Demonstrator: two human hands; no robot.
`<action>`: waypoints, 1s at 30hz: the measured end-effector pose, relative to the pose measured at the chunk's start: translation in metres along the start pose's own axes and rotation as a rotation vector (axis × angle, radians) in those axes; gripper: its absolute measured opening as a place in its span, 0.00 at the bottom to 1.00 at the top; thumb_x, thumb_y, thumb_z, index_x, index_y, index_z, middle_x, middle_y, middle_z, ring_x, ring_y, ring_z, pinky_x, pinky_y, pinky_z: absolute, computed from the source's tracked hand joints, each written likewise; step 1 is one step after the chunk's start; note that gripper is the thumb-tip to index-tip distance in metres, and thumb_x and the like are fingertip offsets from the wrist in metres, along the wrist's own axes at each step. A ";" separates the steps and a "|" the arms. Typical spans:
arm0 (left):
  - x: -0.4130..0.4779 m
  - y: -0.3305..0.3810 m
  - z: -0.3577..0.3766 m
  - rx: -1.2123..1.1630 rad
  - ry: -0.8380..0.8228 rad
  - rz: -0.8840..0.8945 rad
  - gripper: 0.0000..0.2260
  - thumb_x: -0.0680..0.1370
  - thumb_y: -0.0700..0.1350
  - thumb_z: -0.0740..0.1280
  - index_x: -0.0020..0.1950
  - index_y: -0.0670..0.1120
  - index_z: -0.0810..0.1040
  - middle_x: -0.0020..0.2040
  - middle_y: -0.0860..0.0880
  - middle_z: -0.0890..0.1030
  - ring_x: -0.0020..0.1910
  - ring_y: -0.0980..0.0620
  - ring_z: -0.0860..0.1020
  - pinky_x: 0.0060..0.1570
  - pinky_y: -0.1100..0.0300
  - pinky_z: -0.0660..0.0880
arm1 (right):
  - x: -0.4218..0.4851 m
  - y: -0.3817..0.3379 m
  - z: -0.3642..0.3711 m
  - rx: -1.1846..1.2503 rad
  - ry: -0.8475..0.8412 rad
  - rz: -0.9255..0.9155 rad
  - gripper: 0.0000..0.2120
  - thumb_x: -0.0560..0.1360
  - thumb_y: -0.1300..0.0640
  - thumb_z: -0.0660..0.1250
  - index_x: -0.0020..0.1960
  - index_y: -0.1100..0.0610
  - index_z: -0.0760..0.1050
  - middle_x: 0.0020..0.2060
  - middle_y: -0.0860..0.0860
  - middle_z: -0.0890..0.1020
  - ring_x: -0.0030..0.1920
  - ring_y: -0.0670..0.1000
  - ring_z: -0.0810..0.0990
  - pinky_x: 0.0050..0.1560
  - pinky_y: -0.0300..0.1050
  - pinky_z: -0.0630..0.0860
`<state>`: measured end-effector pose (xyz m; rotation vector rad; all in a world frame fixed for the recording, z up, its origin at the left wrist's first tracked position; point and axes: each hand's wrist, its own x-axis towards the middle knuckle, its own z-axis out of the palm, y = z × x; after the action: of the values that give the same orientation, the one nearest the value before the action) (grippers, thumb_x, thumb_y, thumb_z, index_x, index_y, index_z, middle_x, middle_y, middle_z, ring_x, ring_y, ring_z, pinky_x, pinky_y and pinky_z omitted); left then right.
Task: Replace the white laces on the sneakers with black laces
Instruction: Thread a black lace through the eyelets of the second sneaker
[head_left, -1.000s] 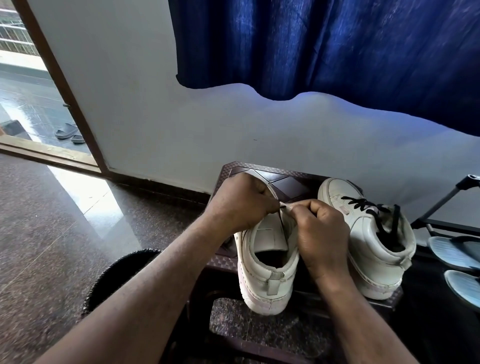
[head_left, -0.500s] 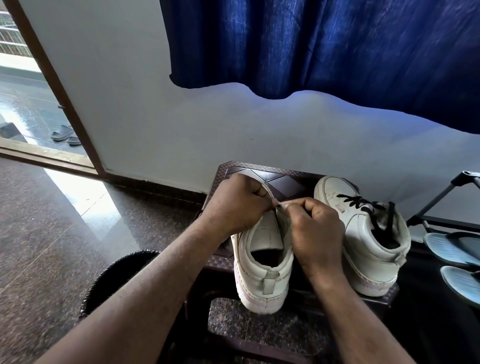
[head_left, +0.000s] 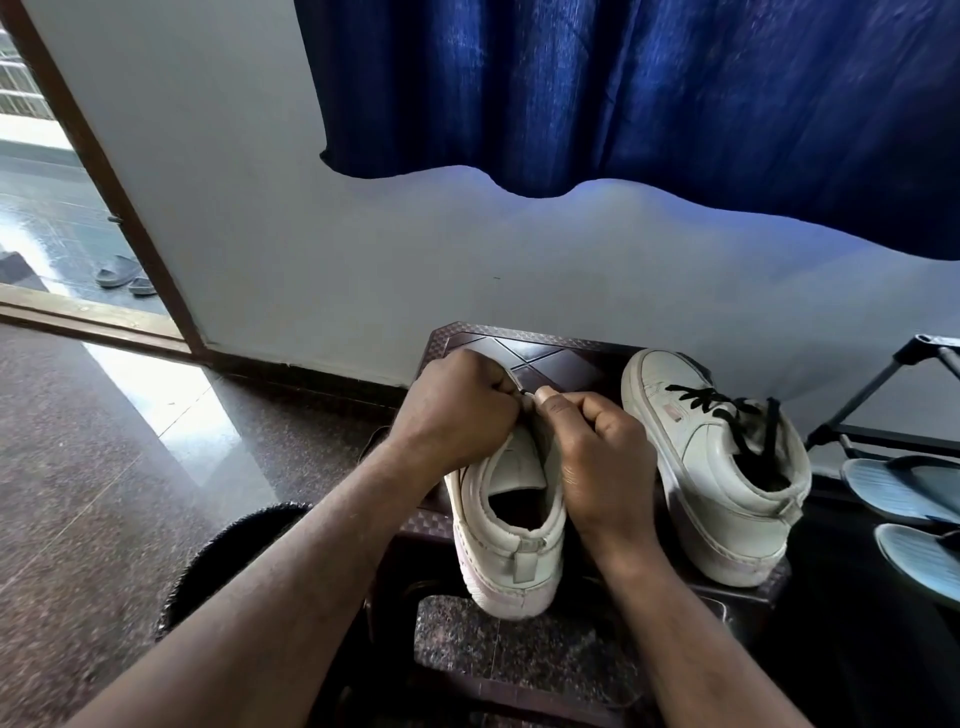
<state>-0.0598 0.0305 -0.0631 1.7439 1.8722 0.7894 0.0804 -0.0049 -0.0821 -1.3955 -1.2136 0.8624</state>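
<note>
since a second ago the hands have crept toward the toe of the near shoe (head_left: 511, 561), and the strand between them has shrunk to a short pale tip (head_left: 528, 395). left hand (head_left: 457, 410) and right hand (head_left: 602, 457) both pinch it, fingers curled. probably mid-eyelet, so this shoe is unfinished. the far shoe (head_left: 727, 467) already carries a black lace (head_left: 698, 399). both shoes are smooth, scuffed white leather with thick soles, on a brown, weave-patterned stool (head_left: 545, 358).

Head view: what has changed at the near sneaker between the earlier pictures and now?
Almost nothing. The left hand and the right hand keep pinching the lace over the near sneaker; nothing was let go. The sneaker with black laces and the stool stayed put.
</note>
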 end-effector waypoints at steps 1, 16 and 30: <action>-0.001 0.000 0.000 -0.022 0.001 -0.003 0.10 0.74 0.50 0.74 0.33 0.51 0.82 0.31 0.53 0.81 0.38 0.50 0.80 0.35 0.59 0.73 | 0.000 0.000 0.001 -0.017 0.020 -0.010 0.10 0.78 0.49 0.72 0.41 0.52 0.86 0.36 0.43 0.86 0.40 0.42 0.82 0.40 0.31 0.73; -0.001 -0.007 -0.002 -0.191 -0.076 -0.020 0.17 0.78 0.48 0.76 0.30 0.49 0.78 0.22 0.61 0.73 0.23 0.64 0.69 0.26 0.70 0.63 | 0.013 0.008 0.005 0.425 -0.136 0.270 0.09 0.77 0.65 0.71 0.41 0.55 0.85 0.39 0.52 0.87 0.42 0.48 0.83 0.49 0.46 0.81; -0.008 -0.006 -0.014 -0.273 -0.165 -0.077 0.09 0.74 0.50 0.78 0.35 0.50 0.85 0.31 0.49 0.81 0.29 0.57 0.74 0.36 0.61 0.71 | 0.033 0.013 0.002 0.423 0.030 0.203 0.08 0.82 0.55 0.69 0.46 0.58 0.79 0.35 0.51 0.82 0.36 0.49 0.78 0.36 0.39 0.77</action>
<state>-0.0733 0.0212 -0.0574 1.5102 1.6289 0.8033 0.0888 0.0279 -0.0920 -1.1900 -0.8129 1.1591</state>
